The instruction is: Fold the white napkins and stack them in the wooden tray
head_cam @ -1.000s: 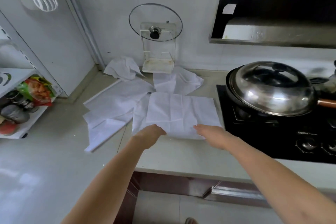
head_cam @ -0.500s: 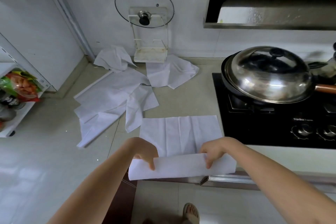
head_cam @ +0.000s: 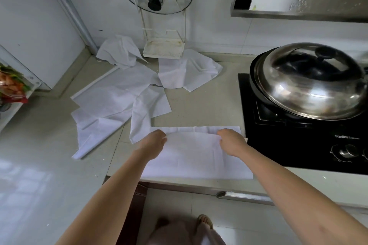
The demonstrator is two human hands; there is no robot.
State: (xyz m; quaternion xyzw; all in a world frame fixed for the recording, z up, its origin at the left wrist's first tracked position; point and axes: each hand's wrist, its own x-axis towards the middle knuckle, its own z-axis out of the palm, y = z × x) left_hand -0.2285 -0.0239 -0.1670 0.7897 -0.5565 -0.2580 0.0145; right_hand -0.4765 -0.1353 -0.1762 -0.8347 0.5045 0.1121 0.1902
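Napkin half-folded at the counter's near edge

Left hand [head_cam: 154, 142] and right hand [head_cam: 231, 141], fingers curled, pinch the folded napkin [head_cam: 197, 157] flap (knuckles up); beside it the black hob [head_cam: 298, 145] reads "Fardior"; loose napkins [head_cam: 111, 101] lie farther back.

The napkin [head_cam: 196, 155] being folded is plain white, crossed only by faint crease lines, and the loose napkins [head_cam: 111, 103] behind it are seen in the same unpatterned white. The surface [head_cam: 203, 105] is coloured a pale beige-grey with fine speckles. The stove [head_cam: 298, 145] is finished in glossy black with silver knobs. The pan lid [head_cam: 310, 83] is shown in mirror-bright steel with a black knob. Red, orange and green are seen on a packet [head_cam: 12, 87] at the left edge.
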